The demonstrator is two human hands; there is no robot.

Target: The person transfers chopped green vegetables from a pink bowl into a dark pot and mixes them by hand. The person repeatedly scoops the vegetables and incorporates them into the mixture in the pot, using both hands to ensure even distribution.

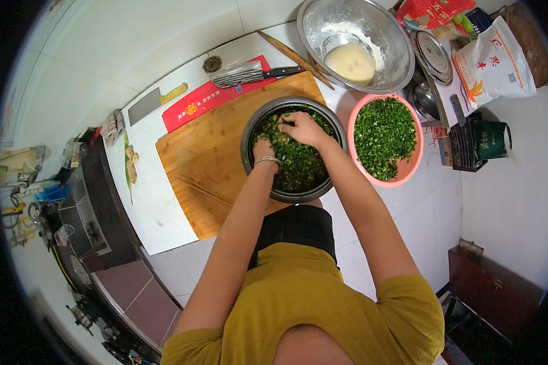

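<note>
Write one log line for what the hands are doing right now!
left hand: in chopped greens | right hand: in chopped greens | metal bowl: on wooden board | pink bowl: beside

The metal bowl (pixel 294 149) of chopped greens (pixel 298 164) sits on the cutting board's (pixel 207 161) right end, both hands in it: left hand (pixel 264 148) left, right hand (pixel 302 128) behind. Right of that bowl stands a basin (pixel 386 140); behind it a bowl with dough (pixel 351 63); behind-left, a cleaver (pixel 249 73)
</note>
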